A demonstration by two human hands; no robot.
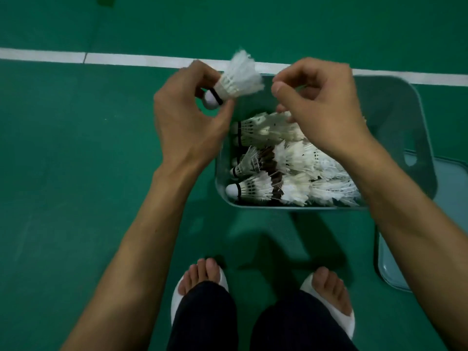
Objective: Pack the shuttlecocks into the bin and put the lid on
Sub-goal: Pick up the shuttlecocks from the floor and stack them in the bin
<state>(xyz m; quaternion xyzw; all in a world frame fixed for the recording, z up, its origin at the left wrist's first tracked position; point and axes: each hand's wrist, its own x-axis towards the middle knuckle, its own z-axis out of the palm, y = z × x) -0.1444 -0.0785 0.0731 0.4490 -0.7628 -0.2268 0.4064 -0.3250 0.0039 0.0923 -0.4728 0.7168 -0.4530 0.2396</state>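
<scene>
A clear plastic bin point(419, 127) stands on the green court floor and holds several white feather shuttlecocks point(283, 168) lying on their sides. My left hand point(182, 117) hovers over the bin's left rim and pinches one white shuttlecock point(236, 78) near its cork, feathers pointing up and right. My right hand point(321, 102) hangs above the bin's far half with fingers loosely curled and nothing in them. The clear lid point(395, 269) lies on the floor to the right of the bin, partly hidden by my right forearm.
A white court line point(101, 58) runs across the floor behind the bin. My two feet in white slippers point(200, 282) stand just in front of the bin. Bare green floor stretches to the left.
</scene>
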